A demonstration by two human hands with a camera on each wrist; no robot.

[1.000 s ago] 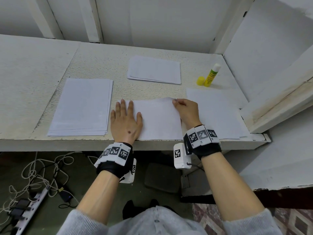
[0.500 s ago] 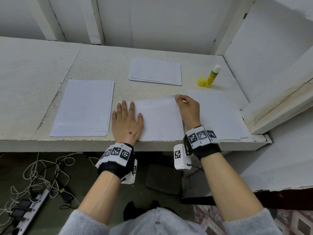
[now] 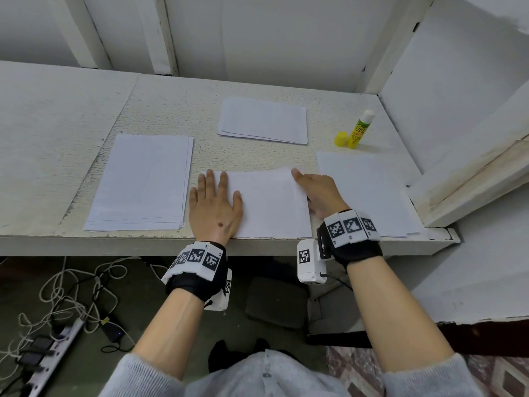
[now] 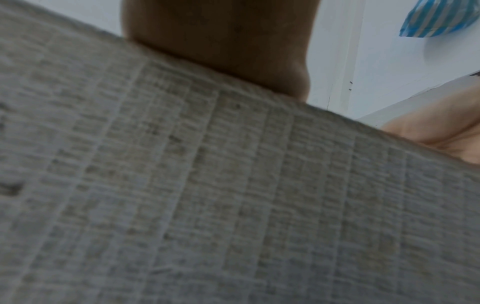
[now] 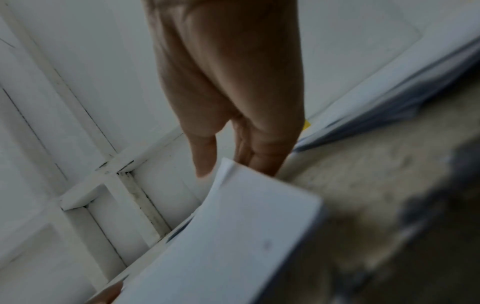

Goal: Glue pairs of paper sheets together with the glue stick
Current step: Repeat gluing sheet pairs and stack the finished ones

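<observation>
A white paper sheet (image 3: pixel 269 204) lies at the table's front edge between my hands. My left hand (image 3: pixel 214 207) presses flat on its left part, fingers straight. My right hand (image 3: pixel 315 187) holds the sheet's far right corner, thumb on top. In the right wrist view the thumb (image 5: pixel 205 160) and fingers (image 5: pixel 262 156) pinch that slightly raised corner of the sheet (image 5: pixel 233 236). The yellow glue stick (image 3: pixel 359 128) stands uncapped at the back right, with its cap (image 3: pixel 340 138) beside it. The left wrist view shows mostly the table's rough front face.
A stack of paper (image 3: pixel 143 181) lies to the left, a smaller pile (image 3: pixel 263 120) at the back middle, and more sheets (image 3: pixel 366 190) under and beside my right hand. White walls enclose the table (image 3: pixel 171 110) at the back and right. Cables and a power strip (image 3: pixel 48 348) lie on the floor.
The sheet's far right corner has come down and the sheet lies flatter. My right hand shifted slightly toward the right edge. My left hand kept pressing in place.
</observation>
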